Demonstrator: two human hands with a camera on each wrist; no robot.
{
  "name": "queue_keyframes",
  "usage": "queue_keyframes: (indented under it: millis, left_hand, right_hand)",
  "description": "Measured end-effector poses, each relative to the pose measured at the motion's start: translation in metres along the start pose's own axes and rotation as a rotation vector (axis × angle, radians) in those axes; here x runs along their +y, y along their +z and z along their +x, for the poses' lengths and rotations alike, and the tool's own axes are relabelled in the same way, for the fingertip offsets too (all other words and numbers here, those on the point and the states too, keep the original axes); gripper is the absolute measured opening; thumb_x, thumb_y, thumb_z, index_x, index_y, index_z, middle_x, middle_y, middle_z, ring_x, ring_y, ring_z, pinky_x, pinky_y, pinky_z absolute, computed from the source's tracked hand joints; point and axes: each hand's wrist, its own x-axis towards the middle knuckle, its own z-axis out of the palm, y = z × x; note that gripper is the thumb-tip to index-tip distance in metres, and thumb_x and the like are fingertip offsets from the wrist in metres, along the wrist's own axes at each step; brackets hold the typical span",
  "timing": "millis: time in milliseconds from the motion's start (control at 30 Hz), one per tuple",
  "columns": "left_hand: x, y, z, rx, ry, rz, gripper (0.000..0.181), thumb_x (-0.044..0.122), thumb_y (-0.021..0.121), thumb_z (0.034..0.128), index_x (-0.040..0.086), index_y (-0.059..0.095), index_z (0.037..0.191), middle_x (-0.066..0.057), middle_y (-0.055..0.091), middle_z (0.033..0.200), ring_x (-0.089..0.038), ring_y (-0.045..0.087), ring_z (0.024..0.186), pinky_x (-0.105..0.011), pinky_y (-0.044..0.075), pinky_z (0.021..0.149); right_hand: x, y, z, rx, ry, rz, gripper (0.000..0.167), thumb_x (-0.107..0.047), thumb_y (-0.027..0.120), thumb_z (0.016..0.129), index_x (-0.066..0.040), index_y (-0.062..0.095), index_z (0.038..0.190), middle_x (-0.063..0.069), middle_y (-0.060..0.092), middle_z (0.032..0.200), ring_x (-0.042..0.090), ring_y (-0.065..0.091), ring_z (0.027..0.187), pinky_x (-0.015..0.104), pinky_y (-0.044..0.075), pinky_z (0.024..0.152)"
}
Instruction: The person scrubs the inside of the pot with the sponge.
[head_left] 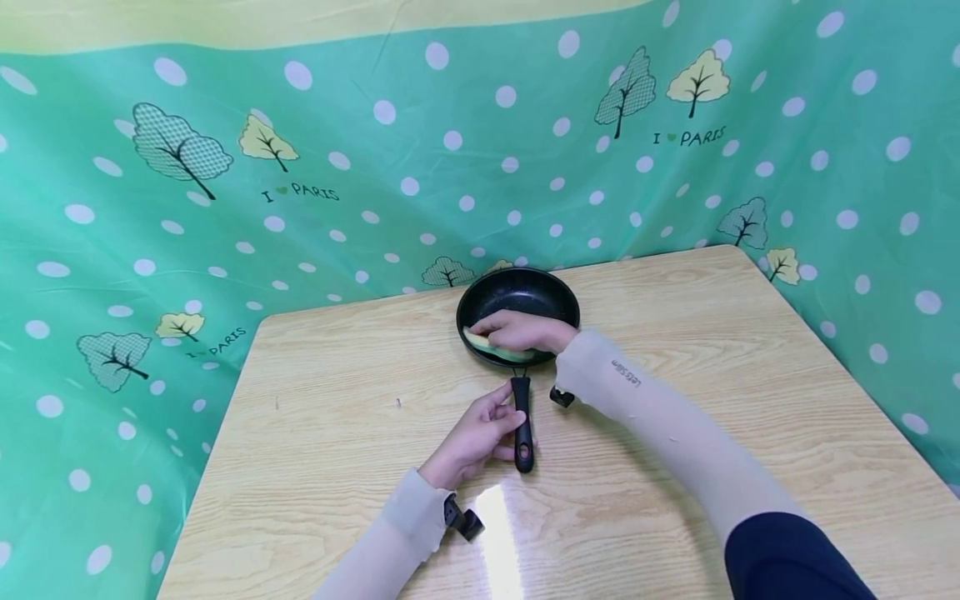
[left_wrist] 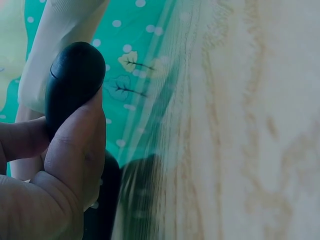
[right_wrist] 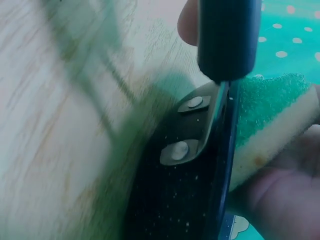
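A black frying pan [head_left: 525,292] stands near the back edge of the table, its handle [head_left: 522,429] pointing toward me. My left hand [head_left: 480,432] grips that handle, thumb on one side and fingers on the other; the left wrist view shows the handle's rounded end [left_wrist: 75,75] between them. Inside the pan, my right hand [head_left: 517,330] holds a sponge [head_left: 487,343] against the near left part. In the right wrist view the sponge [right_wrist: 272,120] shows a green scouring side and a pale yellow side, beside the pan's rim and the riveted handle bracket [right_wrist: 182,150].
The pan rests on a light wood-grain table [head_left: 337,417]. A green dotted cloth [head_left: 337,167] with trees hangs close behind the pan and along both sides. Each wrist carries a small black device, such as the one on the left wrist [head_left: 463,517].
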Motion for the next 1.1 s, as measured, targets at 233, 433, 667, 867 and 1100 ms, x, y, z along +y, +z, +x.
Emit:
queue_keyframes:
  millis: [233,433,667,867,1100]
  left_hand:
    - [0.000,0.000,0.000,-0.009,-0.003,0.007,0.070,0.000,0.050,0.1091,0.004,0.014,0.169,-0.012,0.063,0.108,-0.027,0.075,0.088,-0.036,0.068,0.069]
    - [0.000,0.000,0.000,-0.008,-0.004,0.008,0.069,0.000,0.050,0.1092,0.005,0.016,0.169,-0.019,0.064,0.115,-0.024,0.074,0.086,-0.034,0.068,0.068]
    - [0.000,0.000,0.000,-0.008,0.004,0.012,0.069,-0.001,0.050,0.1088,0.004,0.015,0.169,-0.013,0.064,0.108,-0.029,0.076,0.089,-0.036,0.068,0.068]
    - [0.002,0.000,-0.001,-0.014,0.005,0.013,0.070,-0.002,0.049,0.1088,0.006,0.015,0.169,-0.010,0.061,0.104,-0.036,0.076,0.094,-0.038,0.068,0.071]
    - [0.001,0.000,-0.001,-0.021,0.018,0.012,0.070,-0.003,0.050,0.1082,0.005,0.015,0.169,-0.012,0.062,0.104,-0.036,0.076,0.093,-0.043,0.068,0.074]
  right_hand:
    - [-0.002,0.004,0.005,0.021,-0.002,-0.028,0.054,-0.005,0.053,0.103,-0.005,0.049,0.157,0.013,0.044,0.164,0.027,0.033,0.154,0.045,0.028,0.130]
    - [-0.005,0.006,0.009,0.028,-0.007,-0.039,0.056,-0.006,0.055,0.105,-0.003,0.043,0.160,0.014,0.039,0.166,0.025,0.029,0.156,0.042,0.026,0.130]
    - [-0.006,0.006,0.015,0.037,0.015,-0.012,0.062,-0.010,0.059,0.104,-0.003,0.038,0.162,0.012,0.034,0.169,0.023,0.034,0.153,0.038,0.029,0.129]
    - [-0.007,0.006,0.022,0.054,0.023,-0.001,0.068,-0.011,0.063,0.102,-0.003,0.035,0.163,0.012,0.031,0.170,0.025,0.021,0.159,0.041,0.022,0.132]
    - [-0.004,0.006,0.029,0.100,0.031,0.013,0.069,-0.012,0.062,0.104,-0.004,0.031,0.165,0.011,0.028,0.171,0.023,0.020,0.159,0.040,0.022,0.131]
